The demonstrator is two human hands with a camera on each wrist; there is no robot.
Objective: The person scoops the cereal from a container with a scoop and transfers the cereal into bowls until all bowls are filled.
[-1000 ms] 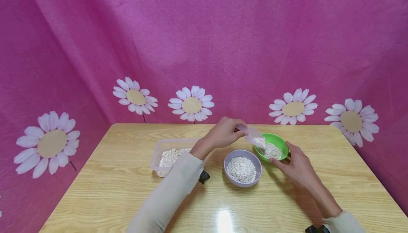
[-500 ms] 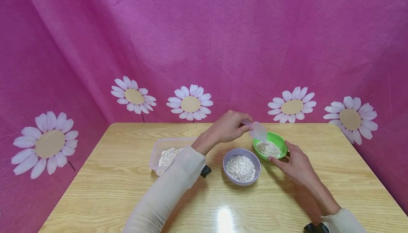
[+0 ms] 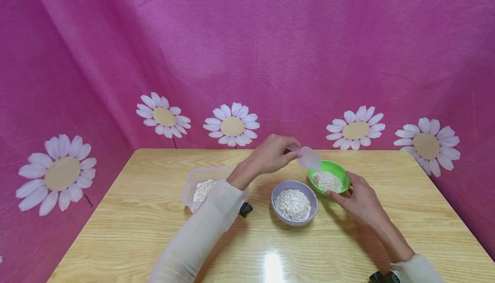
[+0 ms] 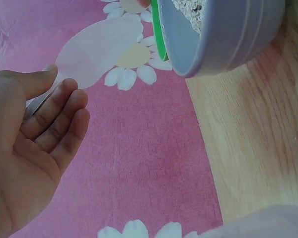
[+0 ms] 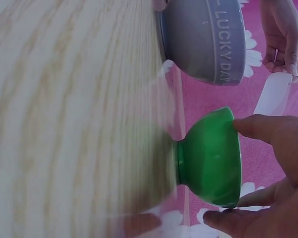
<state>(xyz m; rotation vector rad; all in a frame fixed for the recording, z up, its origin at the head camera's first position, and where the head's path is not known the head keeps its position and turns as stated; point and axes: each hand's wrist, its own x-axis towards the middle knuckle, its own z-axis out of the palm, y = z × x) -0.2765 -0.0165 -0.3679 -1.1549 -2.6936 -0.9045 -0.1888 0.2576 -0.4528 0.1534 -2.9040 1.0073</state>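
Observation:
My left hand [image 3: 272, 155] pinches the handle of a translucent plastic scoop [image 3: 310, 158], which is tipped over the back left rim of a green bowl [image 3: 335, 169]. No oats show on the scoop, while a mound of oats [image 3: 327, 182] lies inside the green bowl. On the bowl's right side my right hand [image 3: 361, 201] grips the rim between thumb and fingers; the right wrist view shows the bowl's foot on the table. Between the two arms stands a lilac bowl [image 3: 275, 207] heaped with oats. In the left wrist view the scoop [image 4: 97, 52] extends beyond the thumb.
At the left a translucent rectangular container [image 3: 188, 188] holds more oats and is partly covered by my left forearm. The wooden table [image 3: 127, 231] ends at the back against a pink cloth [image 3: 247, 59] printed with daisies.
Oats on the scoop have gone into the green bowl as the scoop tipped over. My left hand then drew slightly back to the left. The right hand keeps its hold on the bowl.

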